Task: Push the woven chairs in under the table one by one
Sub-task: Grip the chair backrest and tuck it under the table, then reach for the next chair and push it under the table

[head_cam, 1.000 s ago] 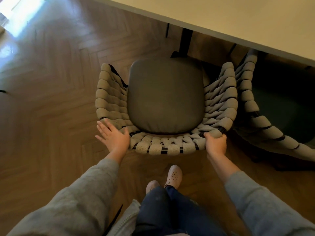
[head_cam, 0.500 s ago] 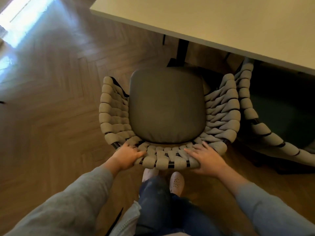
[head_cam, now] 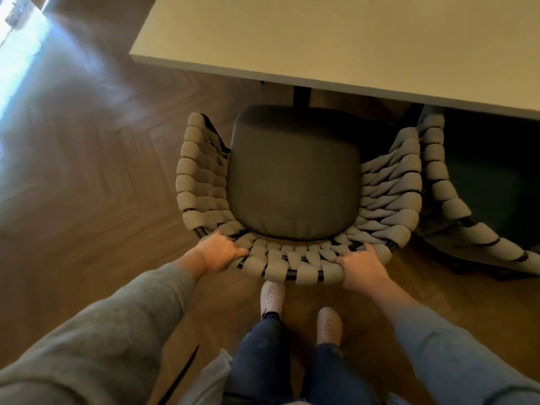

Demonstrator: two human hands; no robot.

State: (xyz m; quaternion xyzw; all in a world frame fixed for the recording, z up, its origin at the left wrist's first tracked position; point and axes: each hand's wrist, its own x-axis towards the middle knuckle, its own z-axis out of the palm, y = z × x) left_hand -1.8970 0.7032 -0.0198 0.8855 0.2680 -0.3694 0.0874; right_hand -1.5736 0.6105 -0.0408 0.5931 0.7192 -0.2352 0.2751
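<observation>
A woven chair (head_cam: 201,176) with a beige strap backrest and a dark seat cushion (head_cam: 293,173) stands in front of me, its front edge just under the near edge of the pale table (head_cam: 336,36). My left hand (head_cam: 220,254) grips the left part of the backrest's top rail. My right hand (head_cam: 361,266) lies over the right part of that rail, fingers curled on the straps. A second woven chair (head_cam: 447,200) sits to the right, mostly under the table.
Dark herringbone wood floor (head_cam: 87,185) spreads to the left, with a bright patch of window light at the far left. A black table leg (head_cam: 301,96) stands just beyond the seat. My two feet in pale shoes (head_cam: 328,325) stand right behind the chair.
Both hands closed onto the backrest rail; the right hand slid outward along it. The chair has moved forward toward the table, and I have stepped after it.
</observation>
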